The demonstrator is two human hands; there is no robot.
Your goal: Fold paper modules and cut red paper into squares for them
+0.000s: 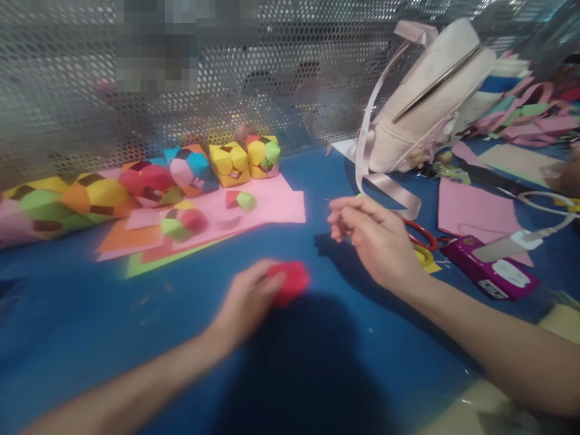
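My left hand rests low on the blue table with its fingers closed round a red folded paper piece. My right hand hovers a little higher to the right, fingers curled together; a thin green sliver shows at its top, too small to name. Behind the hands, several colourful folded paper cubes and balls stand in a row along a perforated metal wall, some on pink paper sheets.
A pale pink backpack leans at the back right. Red-handled scissors, a purple stapler-like tool, a white cable and loose pink paper lie on the right. Another person's hand shows at the far right edge.
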